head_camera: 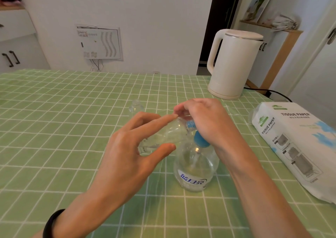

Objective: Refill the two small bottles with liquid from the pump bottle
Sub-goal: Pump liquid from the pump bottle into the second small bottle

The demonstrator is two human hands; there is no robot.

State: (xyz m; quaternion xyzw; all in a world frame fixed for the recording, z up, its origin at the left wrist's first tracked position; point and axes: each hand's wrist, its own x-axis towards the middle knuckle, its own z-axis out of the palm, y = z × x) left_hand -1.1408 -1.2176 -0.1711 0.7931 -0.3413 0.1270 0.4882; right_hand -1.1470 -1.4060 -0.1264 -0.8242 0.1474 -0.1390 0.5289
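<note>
Pump bottle (195, 166) stands nearest on the green desk (54, 128). Above it the left hand (131, 157) pinches a tilted small bottle (169, 132) against the spout, and the right hand (205, 121) curls over the pump head. The first refill seems underway. Behind, the second small bottle (136, 107) looks unfilled.

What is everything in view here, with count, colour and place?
tablecloth: one, green checked, under everything
pump bottle: one, clear with blue pump, upright, centre
held small bottle: one, clear, tilted, neck toward the pump nozzle
standing small bottle: one, clear, farther back
kettle: one, white, far right
tissue pack: one, white, right edge
wristband: one, black, left wrist
left hand: holds the tilted small bottle
right hand: grips the pump head
</note>
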